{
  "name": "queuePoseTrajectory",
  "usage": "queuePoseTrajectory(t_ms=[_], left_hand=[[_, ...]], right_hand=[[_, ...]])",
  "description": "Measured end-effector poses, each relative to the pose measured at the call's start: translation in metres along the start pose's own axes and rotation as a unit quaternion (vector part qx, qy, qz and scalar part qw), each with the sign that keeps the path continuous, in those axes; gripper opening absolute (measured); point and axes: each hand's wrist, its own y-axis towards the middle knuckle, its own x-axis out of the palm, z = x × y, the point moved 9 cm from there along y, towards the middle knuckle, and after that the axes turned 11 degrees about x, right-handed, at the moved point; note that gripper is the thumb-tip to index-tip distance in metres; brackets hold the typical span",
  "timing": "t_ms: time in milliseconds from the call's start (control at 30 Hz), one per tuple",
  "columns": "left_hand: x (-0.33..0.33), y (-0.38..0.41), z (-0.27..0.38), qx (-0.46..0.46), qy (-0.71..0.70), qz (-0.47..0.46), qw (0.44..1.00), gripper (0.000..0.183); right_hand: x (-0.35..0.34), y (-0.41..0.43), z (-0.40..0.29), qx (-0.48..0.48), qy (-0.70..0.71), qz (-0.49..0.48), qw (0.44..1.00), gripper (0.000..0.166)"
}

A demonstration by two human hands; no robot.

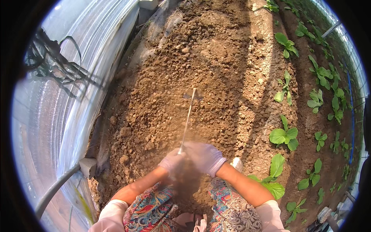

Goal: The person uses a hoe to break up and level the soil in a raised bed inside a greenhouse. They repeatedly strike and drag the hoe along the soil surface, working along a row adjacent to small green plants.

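Note:
A hoe with a thin pale handle points away from me over loose, cloddy brown soil. Its dark blade lies against the soil near the middle of the view, partly blurred. My left hand, in a light glove, is closed around the near part of the handle. My right hand, gloved too and blurred by motion, is just right of the left one, at the handle; its fingers are hard to make out, so its grip cannot be told. The handle's near end is hidden.
Clear plastic sheeting runs along the left, with a concrete block at its foot. Leafy green plants grow in rows on the right, where a blue hose lies. A white object sits beside my right forearm.

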Motion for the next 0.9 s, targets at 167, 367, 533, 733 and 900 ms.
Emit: queuePoseTrajectory(t_ms=[167,367,533,733,900], left_hand=[[-0.028,0.007,0.022,0.014,0.161,0.044,0.986,0.021],[-0.042,0.008,0.03,0.005,0.178,0.051,0.983,0.045],[-0.037,-0.005,0.048,0.013,0.233,0.105,0.967,0.039],[-0.031,-0.013,0.107,0.132,0.267,0.115,0.948,0.042],[-0.037,-0.018,0.196,0.379,0.276,0.178,0.865,0.05]], right_hand=[[-0.08,-0.07,-0.189,-0.23,-0.068,-0.144,0.96,0.038],[-0.051,-0.11,-0.207,-0.335,-0.043,-0.19,0.922,0.037],[-0.064,-0.1,-0.197,-0.306,-0.016,-0.179,0.935,0.035],[-0.094,-0.104,-0.178,-0.216,0.028,-0.181,0.959,0.034],[-0.13,-0.111,-0.148,-0.109,0.127,-0.137,0.976,0.033]])
